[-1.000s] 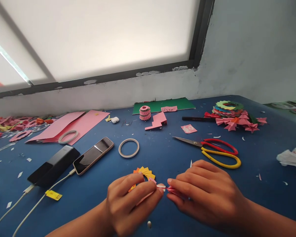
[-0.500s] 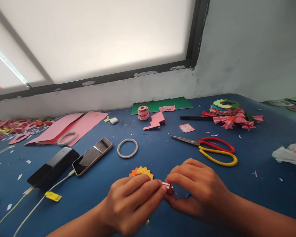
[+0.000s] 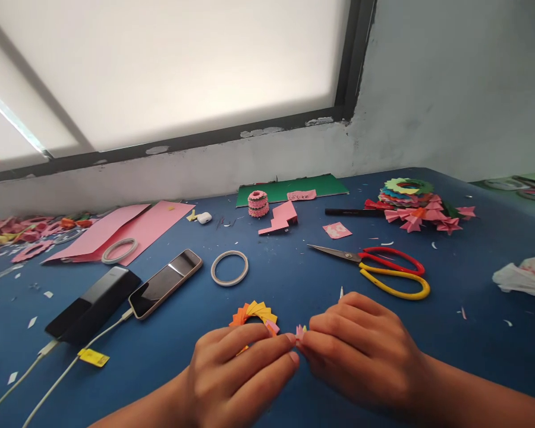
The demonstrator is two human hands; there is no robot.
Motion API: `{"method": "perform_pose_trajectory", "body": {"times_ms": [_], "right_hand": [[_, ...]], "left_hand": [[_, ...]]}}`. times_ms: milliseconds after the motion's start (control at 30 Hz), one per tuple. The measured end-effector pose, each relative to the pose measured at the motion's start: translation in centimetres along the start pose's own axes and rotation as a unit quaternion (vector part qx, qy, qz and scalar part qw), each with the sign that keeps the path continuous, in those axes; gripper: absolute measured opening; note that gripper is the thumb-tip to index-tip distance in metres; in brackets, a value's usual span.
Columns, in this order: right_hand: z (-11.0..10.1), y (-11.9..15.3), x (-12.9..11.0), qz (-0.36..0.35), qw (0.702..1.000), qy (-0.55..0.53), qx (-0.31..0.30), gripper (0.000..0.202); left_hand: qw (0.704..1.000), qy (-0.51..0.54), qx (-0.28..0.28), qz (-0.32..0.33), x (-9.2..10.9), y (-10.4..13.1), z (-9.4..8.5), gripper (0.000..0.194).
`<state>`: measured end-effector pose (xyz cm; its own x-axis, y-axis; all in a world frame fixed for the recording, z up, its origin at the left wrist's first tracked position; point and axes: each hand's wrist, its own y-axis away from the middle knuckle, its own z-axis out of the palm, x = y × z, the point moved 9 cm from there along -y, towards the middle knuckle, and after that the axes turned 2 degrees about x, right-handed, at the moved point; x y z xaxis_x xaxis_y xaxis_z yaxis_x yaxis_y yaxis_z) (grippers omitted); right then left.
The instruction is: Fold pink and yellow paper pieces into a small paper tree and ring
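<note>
My left hand (image 3: 245,371) is closed, its fingertips pinched at the left side of a small pink folded paper piece (image 3: 300,332). The thumb and fingers of my right hand (image 3: 368,345) grip the same piece from the right, so most of it is hidden. Past my right knuckles sticks up a thin white pointed tip (image 3: 341,292); the rest of it is out of sight. Just behind my left hand lies a ring of folded orange and yellow paper (image 3: 261,310), with a pink part at its right, partly covered by my fingers.
Scissors (image 3: 383,270) with red and yellow handles lie beyond my right hand. A tape roll (image 3: 230,283), a phone (image 3: 164,284) and a black power bank (image 3: 91,304) are to the left. Folded paper flowers (image 3: 428,214) and a black pen (image 3: 352,212) sit at the back right.
My fingers have turned the paper piece, and its pink points now show instead of a white and red edge. More of the orange ring is uncovered, and the white tip has appeared.
</note>
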<state>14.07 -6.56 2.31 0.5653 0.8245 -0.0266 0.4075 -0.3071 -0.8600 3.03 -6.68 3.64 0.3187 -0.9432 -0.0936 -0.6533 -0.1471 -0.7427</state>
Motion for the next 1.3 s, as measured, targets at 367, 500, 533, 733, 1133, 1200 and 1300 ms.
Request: {"method": "perform_pose_trajectory", "body": {"times_ms": [367, 500, 533, 733, 1133, 1200, 1300], "right_hand": [[-0.9, -0.3, -0.1, -0.003, 1.0, -0.005, 0.006, 0.01], [0.0, 0.0, 0.0, -0.006, 1.0, -0.009, -0.016, 0.008], [0.4, 0.1, 0.2, 0.0, 0.999, -0.017, -0.027, 0.008], [4.2, 1.1, 3.8, 0.157, 0.95, -0.169, -0.211, 0.012], [6.7, 0.6, 10.1, 0.264, 0.806, -0.313, -0.428, 0.016], [7.4, 0.8, 10.0, 0.276, 0.79, -0.325, -0.44, 0.016], [9.4, 2.2, 8.9, 0.29, 0.765, -0.328, -0.473, 0.014]], "left_hand": [[0.99, 0.047, 0.087, -0.1, -1.5, 0.2, -1.0, 0.005], [0.989, 0.045, 0.085, -0.108, -1.8, 0.0, -0.4, 0.012], [0.989, 0.056, 0.081, -0.112, -2.0, -0.1, -0.2, 0.013], [0.97, 0.147, 0.015, -0.194, -5.3, -0.2, 0.8, 0.009], [0.842, 0.058, -0.415, -0.34, -7.3, 6.0, 7.0, 0.069], [0.845, 0.059, -0.406, -0.341, -7.3, 6.1, 7.3, 0.062], [0.854, 0.059, -0.39, -0.34, -7.5, 5.9, 7.4, 0.06]]}}
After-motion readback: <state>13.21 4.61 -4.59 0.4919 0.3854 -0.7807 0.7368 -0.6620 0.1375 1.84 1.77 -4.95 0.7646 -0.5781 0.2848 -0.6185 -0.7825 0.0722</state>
